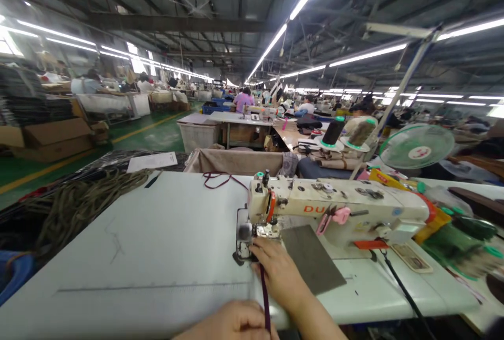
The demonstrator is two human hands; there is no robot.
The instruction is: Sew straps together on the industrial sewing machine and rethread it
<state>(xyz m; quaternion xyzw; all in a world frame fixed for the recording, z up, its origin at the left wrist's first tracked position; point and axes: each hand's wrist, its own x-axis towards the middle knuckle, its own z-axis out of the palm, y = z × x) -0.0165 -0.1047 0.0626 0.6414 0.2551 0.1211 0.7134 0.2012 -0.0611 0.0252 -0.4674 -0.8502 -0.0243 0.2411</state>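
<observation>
A dark purple strap (265, 298) runs from the front edge of the table up to the needle area of a white sewing machine (334, 198). My right hand (277, 269) is at the presser foot, its fingers closed on the strap, with the fingertips close to the metal plate. Lower down, at the table's front edge, my left hand (236, 321) pinches the same strap. Behind the machine head, a loop of narrow purple strap (220, 178) lies on the tabletop. The strap's end under the presser foot is hidden by my fingers.
A grey-brown sheet (313, 258) lies right of the needle, and pink-handled snips (333, 218) rest against the machine. Bundled olive cords (90, 198) lie beyond the white tabletop (177, 240) at left. A fabric-lined bin (236, 160), thread cones (333, 132) and a green fan (417, 145) stand behind.
</observation>
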